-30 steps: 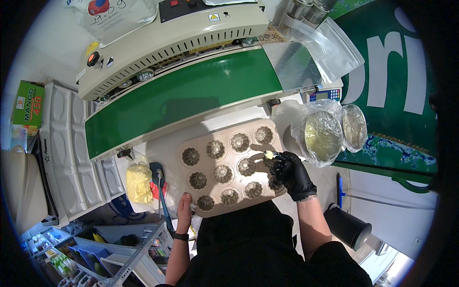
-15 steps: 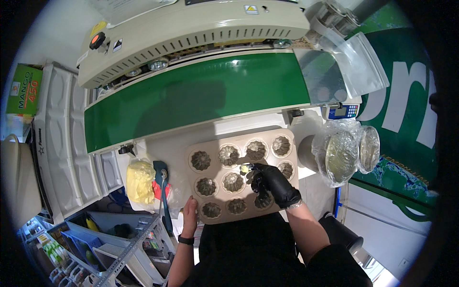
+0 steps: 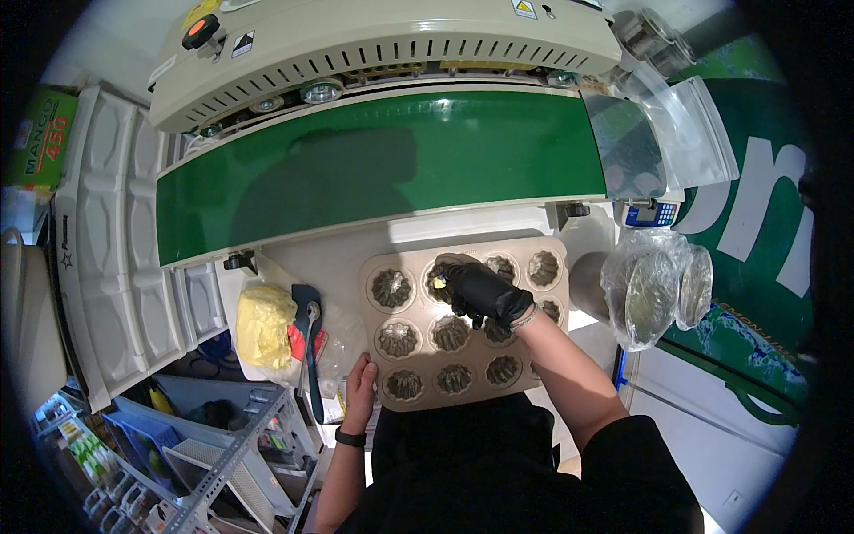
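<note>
A beige fluted-cup baking pan (image 3: 418, 319) is held in front of me, its cups in rows. My left hand (image 3: 360, 389), bare, grips the pan's near left edge, with the fingers partly hidden. In a black glove, my right hand (image 3: 485, 292) pinches a small pale-yellow lump of butter (image 3: 439, 281) at a cup in the far row, second from the left. The glove covers part of that cup. Left of the pan lies a block of butter (image 3: 264, 322) in clear wrapping. Beside it are a dark blue spatula (image 3: 311, 365) and a metal spoon (image 3: 312, 313).
A machine with a green belt (image 3: 356, 178) spans the far side of the white table. To the right stand a plastic-covered metal container (image 3: 636, 289) and a small scale (image 3: 652, 214). White moulded trays (image 3: 107, 240) and a grey metal shelf (image 3: 227, 454) are on the left.
My right hand has gone farther out and left, from the pan's middle to a far-row cup, still pinching the butter. My left hand stays on the pan's edge. The whole view has shifted slightly.
</note>
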`<state>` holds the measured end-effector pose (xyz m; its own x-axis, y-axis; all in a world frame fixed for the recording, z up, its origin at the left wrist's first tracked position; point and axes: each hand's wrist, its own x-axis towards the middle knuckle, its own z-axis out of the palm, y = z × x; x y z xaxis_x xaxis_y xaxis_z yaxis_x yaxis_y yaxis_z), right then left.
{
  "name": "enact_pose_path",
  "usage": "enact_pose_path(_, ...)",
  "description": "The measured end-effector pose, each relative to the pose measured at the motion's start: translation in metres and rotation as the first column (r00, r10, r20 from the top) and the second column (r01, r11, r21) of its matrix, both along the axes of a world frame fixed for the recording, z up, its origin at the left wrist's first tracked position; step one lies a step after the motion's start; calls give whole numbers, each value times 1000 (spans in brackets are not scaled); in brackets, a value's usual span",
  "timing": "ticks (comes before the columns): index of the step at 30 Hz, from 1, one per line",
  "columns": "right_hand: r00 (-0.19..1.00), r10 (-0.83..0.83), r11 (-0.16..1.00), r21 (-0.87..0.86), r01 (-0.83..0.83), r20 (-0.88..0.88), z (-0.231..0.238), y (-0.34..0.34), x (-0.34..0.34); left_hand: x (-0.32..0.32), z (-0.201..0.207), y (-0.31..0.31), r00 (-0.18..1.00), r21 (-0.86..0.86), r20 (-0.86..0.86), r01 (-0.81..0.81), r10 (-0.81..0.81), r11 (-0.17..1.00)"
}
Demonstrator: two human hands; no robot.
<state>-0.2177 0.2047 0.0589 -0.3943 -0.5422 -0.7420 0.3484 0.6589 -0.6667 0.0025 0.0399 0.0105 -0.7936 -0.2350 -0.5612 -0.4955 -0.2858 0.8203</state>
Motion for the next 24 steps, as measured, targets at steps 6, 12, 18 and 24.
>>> enact_pose_path(6, 978, -170, 985, -17, 173, 120, 2, -4, 5, -2, 1, 0, 1000, -8, -7, 7, -7, 1000)
enact_pose_path(12, 814, -446, 845, -125, 520, 373, 10, 17, 10, -1, 2, -1, 1000, -6, -1, 20, -20, 1000)
enact_pose_path(18, 660, -672, 671, -102, 735, 337, 60, 59, 26, 6, -10, -3, 1000, -62, -9, 19, -20, 998)
enact_pose_path(24, 551, -774, 550, -100, 829, 312, 75, 101, 45, 11, -19, -3, 999, 38, -9, -35, 36, 999)
